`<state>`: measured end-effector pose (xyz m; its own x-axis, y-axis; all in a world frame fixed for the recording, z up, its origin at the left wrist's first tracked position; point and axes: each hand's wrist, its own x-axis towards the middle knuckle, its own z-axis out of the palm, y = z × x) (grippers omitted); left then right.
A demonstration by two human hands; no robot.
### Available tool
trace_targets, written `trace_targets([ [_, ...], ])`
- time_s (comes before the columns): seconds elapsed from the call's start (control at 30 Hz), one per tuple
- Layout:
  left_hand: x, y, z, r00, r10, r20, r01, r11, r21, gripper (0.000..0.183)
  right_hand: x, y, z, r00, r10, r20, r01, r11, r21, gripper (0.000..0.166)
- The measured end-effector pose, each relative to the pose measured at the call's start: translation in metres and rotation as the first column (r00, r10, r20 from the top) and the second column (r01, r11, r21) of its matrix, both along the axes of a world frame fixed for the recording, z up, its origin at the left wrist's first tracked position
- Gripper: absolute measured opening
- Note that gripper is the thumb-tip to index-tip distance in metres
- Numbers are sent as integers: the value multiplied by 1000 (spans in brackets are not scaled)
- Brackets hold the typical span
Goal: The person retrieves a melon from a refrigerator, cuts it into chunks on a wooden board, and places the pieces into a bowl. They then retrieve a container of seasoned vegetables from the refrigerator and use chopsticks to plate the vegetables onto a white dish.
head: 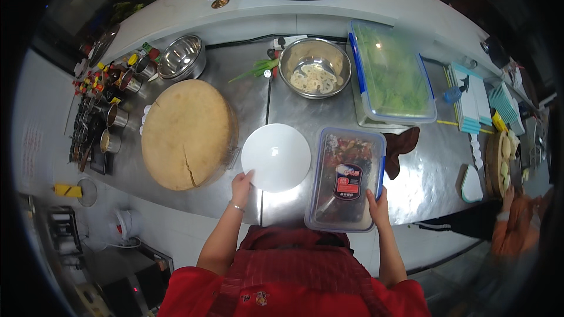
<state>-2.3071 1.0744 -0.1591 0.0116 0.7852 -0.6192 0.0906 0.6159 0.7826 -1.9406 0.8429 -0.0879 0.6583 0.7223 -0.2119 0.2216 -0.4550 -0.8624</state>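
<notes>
A round white plate (276,157) lies on the steel counter in front of me, and my left hand (242,187) grips its lower left rim between thumb and fingers. To its right is a lidded clear plastic container (346,211) with a blue seal and a printed label; reddish food pieces show through the lid. My right hand (379,204) holds its right edge near the counter's front, thumb on top. A brown cloth (401,154) lies just beyond that edge. A steel bowl (315,92) with sliced lotus root (315,78) stands behind the plate.
A thick, cracked round wooden chopping block (187,134) stands at the left, with steel bowls (181,58) and seasoning containers beyond. Green onion (260,68) lies near the back. A large lidded container of leafy greens (394,75) stands back right. A co-worker (517,224) is at far right.
</notes>
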Motion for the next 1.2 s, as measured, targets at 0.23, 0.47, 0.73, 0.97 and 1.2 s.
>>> trace_targets([
  [0.23,12,41,-24,996,-86,11,83,982,169,17,-21,-3,-34,950,-306,66,310,949,-58,41],
  [0.47,43,-23,34,742,-571,-351,639,445,628,17,-57,-5,-11,938,-347,4,343,926,-157,52],
  [0.73,117,-88,-1,615,-767,-180,723,459,516,40,-5,-6,-20,945,-287,-158,252,945,-209,72],
  [0.97,131,-105,47,634,-771,-64,753,596,278,33,57,-10,-44,990,-130,-53,115,967,-228,69],
  [1.2,119,-132,118,606,-795,-1,736,561,378,51,36,-30,19,985,139,-105,-157,970,-186,46],
])
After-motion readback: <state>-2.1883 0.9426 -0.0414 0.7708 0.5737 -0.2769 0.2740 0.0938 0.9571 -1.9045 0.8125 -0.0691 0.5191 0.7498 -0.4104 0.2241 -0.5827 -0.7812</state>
